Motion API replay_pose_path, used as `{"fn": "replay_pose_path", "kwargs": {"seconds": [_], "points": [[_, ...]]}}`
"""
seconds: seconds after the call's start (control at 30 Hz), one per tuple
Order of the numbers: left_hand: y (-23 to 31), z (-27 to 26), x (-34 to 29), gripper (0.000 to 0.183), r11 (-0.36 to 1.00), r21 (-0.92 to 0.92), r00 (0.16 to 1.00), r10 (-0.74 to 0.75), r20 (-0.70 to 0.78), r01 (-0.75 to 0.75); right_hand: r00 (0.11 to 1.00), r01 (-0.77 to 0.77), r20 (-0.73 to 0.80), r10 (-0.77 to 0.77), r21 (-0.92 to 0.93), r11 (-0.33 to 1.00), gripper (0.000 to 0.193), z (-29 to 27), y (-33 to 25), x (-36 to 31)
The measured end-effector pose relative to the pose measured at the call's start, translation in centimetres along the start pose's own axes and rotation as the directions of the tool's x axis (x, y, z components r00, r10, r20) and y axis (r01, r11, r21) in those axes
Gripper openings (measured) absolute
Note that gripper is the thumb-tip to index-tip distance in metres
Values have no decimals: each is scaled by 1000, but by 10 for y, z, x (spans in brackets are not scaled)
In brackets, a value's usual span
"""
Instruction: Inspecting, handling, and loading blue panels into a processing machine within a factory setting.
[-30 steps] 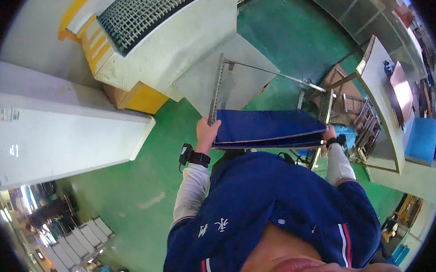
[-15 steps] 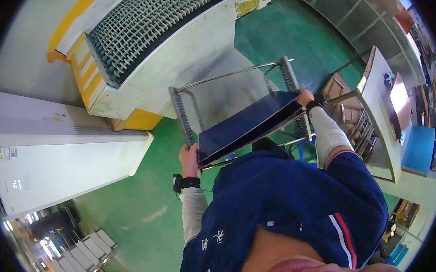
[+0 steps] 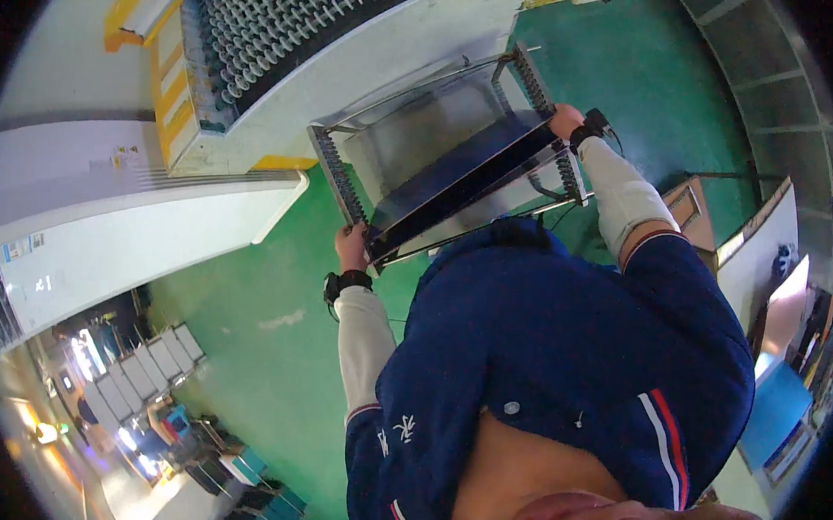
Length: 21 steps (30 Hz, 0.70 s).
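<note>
A dark blue flat panel [image 3: 469, 184] lies slanted across a metal rack [image 3: 334, 175] with notched, comb-like side rails. My left hand [image 3: 351, 246] is closed round the panel's left end, beside the rack's near left corner. At the panel's right end, about halfway along the right rail, my right hand [image 3: 567, 121] is closed on it. Whether my fingers also touch the rails is hidden. A dull grey surface [image 3: 429, 132] shows through the rack beyond the panel. Both wrists carry black bands.
Beyond the rack stands a white machine [image 3: 332, 85] with a bed of spring-like rollers. To the left is a tall white cabinet [image 3: 151, 236]. A worktable [image 3: 760, 251] stands at the right, with a blue sheet [image 3: 775, 415] near it. The floor [image 3: 281, 361] is green.
The view has shifted, so the rack and both hands appear higher. The panel now appears more edge-on. Both hands keep their places at its ends.
</note>
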<state>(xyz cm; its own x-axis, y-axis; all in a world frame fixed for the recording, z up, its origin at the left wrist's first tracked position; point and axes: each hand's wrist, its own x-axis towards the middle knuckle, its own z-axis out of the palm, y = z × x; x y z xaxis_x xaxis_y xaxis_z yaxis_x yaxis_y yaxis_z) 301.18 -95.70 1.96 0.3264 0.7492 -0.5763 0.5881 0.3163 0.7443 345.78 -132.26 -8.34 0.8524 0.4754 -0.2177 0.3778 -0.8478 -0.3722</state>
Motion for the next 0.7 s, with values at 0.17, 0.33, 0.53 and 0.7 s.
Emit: {"fn": "replay_pose_path", "kwargs": {"seconds": [0.17, 0.33, 0.53, 0.7], "points": [[6, 47, 39, 44, 999, -31, 996, 38, 81, -35, 982, -107, 22, 190, -763, 638, 27, 102, 202, 122], [-23, 15, -5, 49, 803, 566, 878, 393, -272, -184, 978, -70, 204, 50, 94, 993, 35, -40, -30, 23], [10, 48, -60, 48, 644, 719, 798, 564, -213, -263, 987, 159, 2, -161, -146, 976, 46, -112, -93, -11], [30, 78, -104, 40, 623, 695, 708, 667, -232, -358, 719, 695, 228, -657, -223, 683, 24, -91, -139, -4]]}}
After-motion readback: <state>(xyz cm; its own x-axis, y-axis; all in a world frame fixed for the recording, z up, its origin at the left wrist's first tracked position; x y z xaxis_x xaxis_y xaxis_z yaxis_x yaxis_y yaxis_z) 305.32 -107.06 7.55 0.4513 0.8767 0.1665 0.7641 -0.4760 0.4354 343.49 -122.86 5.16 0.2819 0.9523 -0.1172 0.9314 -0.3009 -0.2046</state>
